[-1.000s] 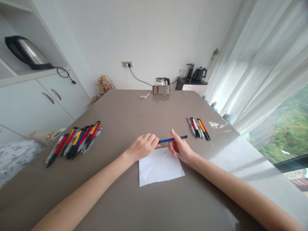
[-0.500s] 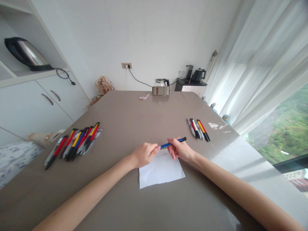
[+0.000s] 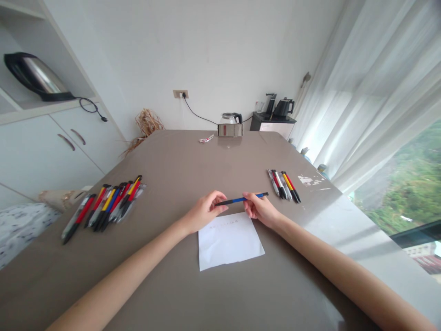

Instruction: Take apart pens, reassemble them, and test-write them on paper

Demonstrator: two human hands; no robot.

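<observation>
Spanning both hands, blue pen [image 3: 241, 199] level above paper [image 3: 229, 239], left hand [image 3: 203, 212] pinching one end, right hand [image 3: 261, 209] gripping the other

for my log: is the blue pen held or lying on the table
Held up: left hand and right hand pinch the blue pen between fingertips, roughly level, beyond the paper.

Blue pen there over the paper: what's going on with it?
A person holds a slim blue and black pen level with both hands: the left hand pinches one end, the right hand grips near the other, above a white sheet of paper on the grey-brown table. A long row of coloured pens lies at the left, a smaller bunch of pens at the right.
</observation>
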